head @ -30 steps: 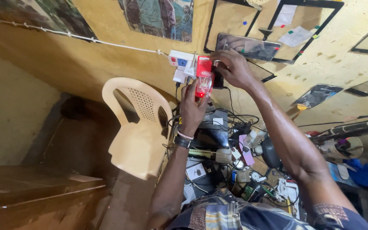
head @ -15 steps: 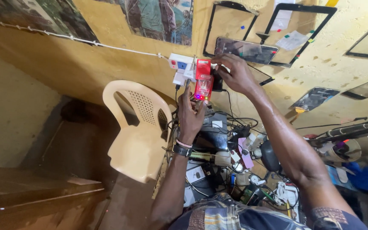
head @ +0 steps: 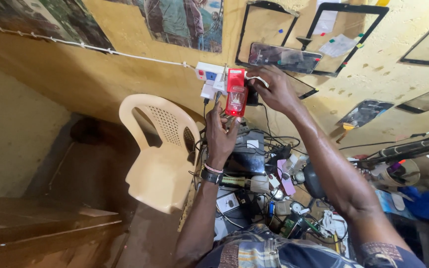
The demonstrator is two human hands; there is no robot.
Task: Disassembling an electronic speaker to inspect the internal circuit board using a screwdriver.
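1. That glossy red plastic device (head: 236, 94) sits plugged in at the white wall socket strip (head: 209, 74).
2. Your left hand (head: 220, 134) has fingers loosely spread, fingertips touching its translucent lower end.
3. Your right hand (head: 273, 90) pinches a thin white cable (head: 257, 79) just beside it.

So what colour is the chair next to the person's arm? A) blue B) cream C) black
B, the plastic chair standing just beside the left hand and forearm is a pale cream colour all over.
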